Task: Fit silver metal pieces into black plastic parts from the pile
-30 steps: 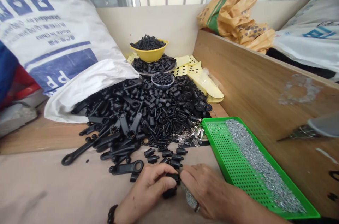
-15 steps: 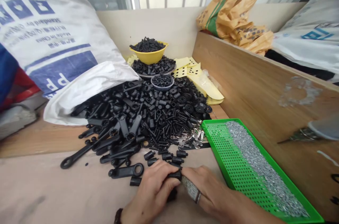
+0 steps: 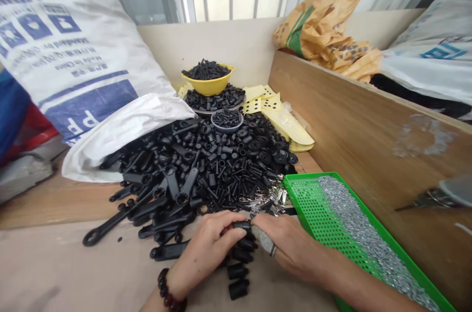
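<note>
My left hand (image 3: 208, 248) and my right hand (image 3: 287, 245) meet at the near edge of a large pile of black plastic parts (image 3: 206, 164). Both pinch the same small black cylindrical part (image 3: 241, 226) between their fingertips. My right hand also has a bunch of small silver metal pieces (image 3: 263, 241) tucked against its fingers. Several loose black cylinders (image 3: 238, 272) lie on the surface just under and in front of my hands. Long black levers with ring ends (image 3: 106, 223) stick out of the pile to the left.
A green perforated tray (image 3: 313, 203) with small silver pieces lies to the right, against a wooden board (image 3: 368, 125). A yellow bowl (image 3: 208, 85) of black parts and yellow cards (image 3: 280, 115) sit behind the pile. A white woven sack (image 3: 84, 71) leans at left.
Both hands have moved forward, away from me, toward the pile, still together on the small black part. More loose cylinders now show below my hands.
</note>
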The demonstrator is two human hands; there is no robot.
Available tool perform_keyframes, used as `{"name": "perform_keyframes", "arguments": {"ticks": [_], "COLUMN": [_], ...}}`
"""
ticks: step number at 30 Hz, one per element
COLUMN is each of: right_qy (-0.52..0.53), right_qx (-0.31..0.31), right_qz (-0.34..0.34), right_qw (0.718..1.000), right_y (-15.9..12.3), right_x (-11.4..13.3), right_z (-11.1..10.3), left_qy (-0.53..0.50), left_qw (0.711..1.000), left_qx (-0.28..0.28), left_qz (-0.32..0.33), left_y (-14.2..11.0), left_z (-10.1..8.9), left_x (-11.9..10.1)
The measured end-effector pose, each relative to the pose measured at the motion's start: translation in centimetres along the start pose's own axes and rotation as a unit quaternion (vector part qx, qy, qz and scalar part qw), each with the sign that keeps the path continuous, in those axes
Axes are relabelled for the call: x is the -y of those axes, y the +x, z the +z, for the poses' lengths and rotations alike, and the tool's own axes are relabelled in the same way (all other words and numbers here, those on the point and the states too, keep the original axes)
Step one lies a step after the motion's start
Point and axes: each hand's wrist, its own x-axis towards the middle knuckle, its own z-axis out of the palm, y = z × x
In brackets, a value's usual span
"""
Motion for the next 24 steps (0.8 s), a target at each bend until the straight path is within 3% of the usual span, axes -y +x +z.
{"name": "perform_keyframes", "arguments": {"ticks": [3, 6, 10, 16, 21, 24], "right_qy": [-0.063, -0.04, 0.111, 0.33, 0.185, 0.14], "right_qx": [0.003, 0.014, 0.004, 0.005, -0.02, -0.015], "right_qz": [-0.005, 0.0, 0.036, 0.063, 0.024, 0.045], "right_qw": [0.998, 0.999, 0.993, 0.942, 0.982, 0.989], "right_y": [-0.3, -0.6, -0.8, -0.9, -1.3, -1.8], "right_x": [0.1, 0.3, 1.1, 2.1, 2.4, 2.4], "right_z": [0.2, 0.2, -0.3, -0.1, 0.3, 0.4], "left_qy": [-0.048, -0.061, -0.041, 0.004, -0.019, -0.013], "left_qw": [0.999, 0.998, 0.994, 0.985, 0.991, 0.989], "left_qx": [-0.001, -0.026, -0.063, -0.056, -0.047, -0.049], "left_qz": [-0.01, 0.015, 0.074, 0.162, 0.124, 0.141], "left_y": [-0.1, -0.4, -0.8, -1.6, -2.1, -2.5], "left_z": [0.3, 0.5, 0.7, 0.4, 0.7, 1.5], "left_x": [-0.1, -0.2, -0.4, -1.3, -1.7, -1.4]}}
